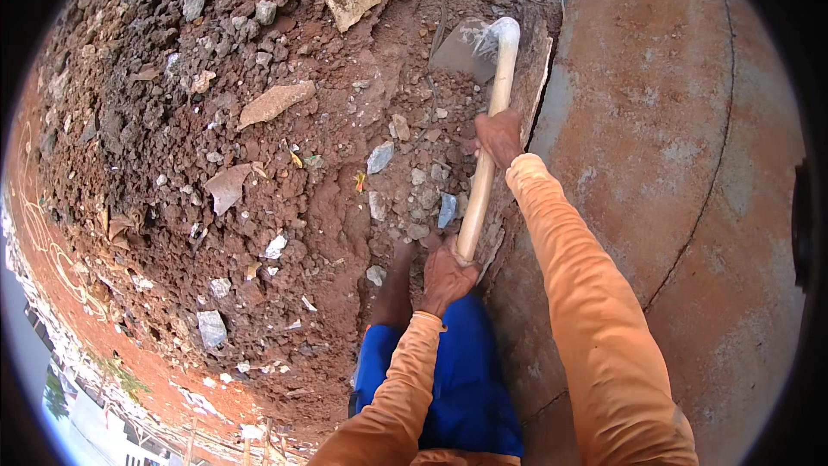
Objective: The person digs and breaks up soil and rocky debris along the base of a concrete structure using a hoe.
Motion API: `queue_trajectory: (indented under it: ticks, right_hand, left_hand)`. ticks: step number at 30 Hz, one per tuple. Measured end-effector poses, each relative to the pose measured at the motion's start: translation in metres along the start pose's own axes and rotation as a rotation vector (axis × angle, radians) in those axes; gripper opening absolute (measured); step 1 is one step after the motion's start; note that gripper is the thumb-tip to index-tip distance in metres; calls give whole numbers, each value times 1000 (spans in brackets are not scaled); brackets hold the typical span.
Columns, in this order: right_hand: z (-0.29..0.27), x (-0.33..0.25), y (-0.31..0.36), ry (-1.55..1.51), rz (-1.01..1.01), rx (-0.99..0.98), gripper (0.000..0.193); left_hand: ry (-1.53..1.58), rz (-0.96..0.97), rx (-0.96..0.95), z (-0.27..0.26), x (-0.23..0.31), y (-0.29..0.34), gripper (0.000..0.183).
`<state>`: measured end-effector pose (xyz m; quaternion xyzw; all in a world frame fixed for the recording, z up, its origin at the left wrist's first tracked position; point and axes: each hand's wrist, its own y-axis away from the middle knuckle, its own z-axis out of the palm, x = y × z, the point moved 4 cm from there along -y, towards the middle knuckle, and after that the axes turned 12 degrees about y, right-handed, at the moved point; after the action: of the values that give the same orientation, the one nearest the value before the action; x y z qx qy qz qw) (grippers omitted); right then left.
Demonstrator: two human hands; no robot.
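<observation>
A person's left hand (449,276) grips the near end of a wooden-handled hoe (478,203), hiding its butt; the right hand (499,135) clasps it farther up. Beyond, the blade (463,52) meets stony soil (336,216), its cutting edge indistinct, left of a stained concrete slab (647,129).

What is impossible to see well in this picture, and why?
All in head view:
Bare right hand: palm hidden against the pale round wooden handle.
Bare left hand: palm hidden by its back.
Flat grey metal blade: underside hidden by its upper face.
Distant white building: tiny, cut by the picture's edge.
</observation>
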<state>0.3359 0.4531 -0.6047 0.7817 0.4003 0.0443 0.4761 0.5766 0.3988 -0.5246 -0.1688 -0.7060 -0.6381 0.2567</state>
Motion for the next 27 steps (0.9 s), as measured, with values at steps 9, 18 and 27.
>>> queue_trajectory:
  ticks: [9, 18, 27]
  right_hand:
    - [60, 86, 160, 227, -307, 165, 36]
    - [20, 65, 167, -112, -301, 7, 30]
    - [28, -38, -41, 267, -368, 248, 36]
  left_hand:
    - [11, -160, 63, -58, -69, 175, 33]
    - [-21, -107, -66, -42, -49, 151, 38]
    - [211, 120, -3, -5, -14, -76, 32]
